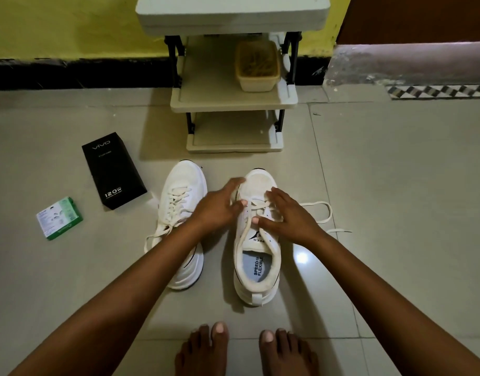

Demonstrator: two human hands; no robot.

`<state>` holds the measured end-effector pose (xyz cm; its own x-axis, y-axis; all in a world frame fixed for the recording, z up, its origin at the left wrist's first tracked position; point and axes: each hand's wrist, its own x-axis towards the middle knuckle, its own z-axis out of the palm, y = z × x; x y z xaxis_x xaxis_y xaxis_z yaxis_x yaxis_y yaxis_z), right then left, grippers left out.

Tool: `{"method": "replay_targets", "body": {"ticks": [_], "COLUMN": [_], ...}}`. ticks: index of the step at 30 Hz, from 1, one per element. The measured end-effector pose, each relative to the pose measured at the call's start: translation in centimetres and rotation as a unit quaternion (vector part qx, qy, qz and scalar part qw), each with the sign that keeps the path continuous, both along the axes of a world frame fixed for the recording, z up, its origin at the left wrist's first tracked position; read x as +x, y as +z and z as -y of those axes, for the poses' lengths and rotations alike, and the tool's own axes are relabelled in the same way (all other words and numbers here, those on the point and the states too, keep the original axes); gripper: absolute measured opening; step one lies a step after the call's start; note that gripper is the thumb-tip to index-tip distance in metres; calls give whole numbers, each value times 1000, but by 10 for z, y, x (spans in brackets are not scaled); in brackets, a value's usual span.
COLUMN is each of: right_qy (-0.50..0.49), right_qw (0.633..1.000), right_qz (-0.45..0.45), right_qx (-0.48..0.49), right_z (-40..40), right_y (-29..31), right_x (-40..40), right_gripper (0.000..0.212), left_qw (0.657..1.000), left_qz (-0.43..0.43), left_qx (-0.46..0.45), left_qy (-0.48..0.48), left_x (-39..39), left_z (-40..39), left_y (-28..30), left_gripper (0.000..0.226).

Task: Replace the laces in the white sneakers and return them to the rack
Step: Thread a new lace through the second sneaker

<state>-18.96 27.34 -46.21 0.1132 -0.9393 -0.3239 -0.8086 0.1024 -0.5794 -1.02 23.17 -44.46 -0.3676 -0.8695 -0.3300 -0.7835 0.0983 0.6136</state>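
A: Where's the lace (256, 213)?
B: On the right sneaker (257, 240), on the floor (396, 185) before the rack (233, 101). Both hands' fingers (280, 198) rest loosely spread
A: Handling?
B: Probably limp, light; pinch near its tip

- A black box (113, 170) printed "vivo" and "120W" lies flat on the tiled floor (396, 185).
- A small green-and-white carton (60, 218) sits on the floor, near the black box.
- A tan tub (257, 67) holds pale strands.
- 2 bare feet (244, 351) show at the bottom edge.
- A yellow wall (70, 23) has a black skirting.
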Motion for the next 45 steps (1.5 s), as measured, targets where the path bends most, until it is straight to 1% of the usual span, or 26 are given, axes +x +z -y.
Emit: {"method": "replay_targets", "body": {"ticks": [4, 5, 6, 7, 8, 9, 10, 11, 12, 13, 15, 16, 18, 20, 21, 24, 28, 31, 32, 33, 34, 35, 36, 37, 39, 45], "right_qy": [-5, -5, -3, -1, 1, 3, 4, 4, 3, 4, 4, 3, -4, -13, -13, -7, -1, 2, 0, -3, -6, -10, -14, -18, -18, -7], "right_qw": [1000, 1000, 1000, 1000, 1000, 1000, 1000, 1000, 1000, 1000, 999, 999, 996, 993, 993, 994, 995, 995, 995, 995, 995, 994, 994, 993, 993, 995], "right_qz": [7, 2, -3, -8, -11, -11, -8, -2, 4, 9, 21, 33, 68, 90, 92, 78, 67, 67, 69, 71, 74, 78, 84, 88, 88, 73], "right_qx": [18, 17, 15, 14, 13, 12, 12, 13, 15, 18, 25, 34, 57, 75, 78, 76, 71, 72, 73, 73, 73, 73, 74, 74, 71, 73], "right_z": [0, 0, 0, -1, -1, -1, -1, -2, -2, -2, -3, -2, -1, 0, 0, 0, 0, 0, 0, -1, -1, -2, -2, -2, -2, -2], "right_y": [1, 2, 2, 2, 3, 3, 3, 3, 4, 4, 3, 3, 3, 2, 2, 0, 0, 0, 0, 0, -1, -1, -1, -2, -2, 0], "right_x": [1, 1, 2, 2, 2, 1, 1, 1, 1, 1, 1, 0, -3, -6, -6, -4, -3, -3, -4, -4, -4, -4, -5, -5, -3, -1], "right_gripper": [86, 86, 86, 86, 85, 85, 84, 84, 84, 84, 84, 85, 87, 92, 93, 95, 94, 93, 94, 94, 94, 94, 94, 94, 93, 92], "left_qw": [991, 991, 996, 1000, 991, 963, 924, 895, 888, 909, 967, 984, 999, 991, 983, 971, 975, 970, 979, 994, 999, 978, 940, 910, 890, 835], "left_qz": [90, 92, 57, -13, -112, -219, -314, -371, -382, -340, -179, -109, -6, 98, 134, 163, 174, 188, 156, 79, -36, -159, -263, -324, -364, -445], "left_qx": [-94, -88, -65, -14, 49, 100, 124, 125, 112, 81, -5, -33, -34, -61, -95, -160, -118, -122, -101, -58, 8, 69, 103, 113, 118, 157], "left_qy": [-42, -40, -28, 2, 54, 119, 177, 214, 230, 228, 182, 138, 18, -75, -86, -71, -68, -94, -82, -42, 30, 115, 193, 232, 246, 283], "left_x": [-7, -7, -7, -6, -6, -4, -1, 3, 6, 8, 8, 6, 0, -9, -12, -15, -10, -9, -10, -10, -10, -9, -5, 1, 11, 25], "left_z": [1, 2, 4, 5, 7, 9, 13, 20, 26, 30, 30, 26, 13, 0, -3, -3, 6, 4, 3, 4, 9, 15, 23, 32, 39, 34], "left_y": [-4, -3, 0, 5, 14, 26, 37, 47, 54, 57, 52, 46, 28, 12, 8, 4, 4, 3, 3, 7, 16, 28, 40, 52, 61, 38], "left_gripper": [20, 18, 16, 15, 17, 21, 24, 25, 25, 22, 7, 11, 35, 36, 31, 23, 25, 22, 19, 15, 15, 18, 20, 21, 23, 25]}}
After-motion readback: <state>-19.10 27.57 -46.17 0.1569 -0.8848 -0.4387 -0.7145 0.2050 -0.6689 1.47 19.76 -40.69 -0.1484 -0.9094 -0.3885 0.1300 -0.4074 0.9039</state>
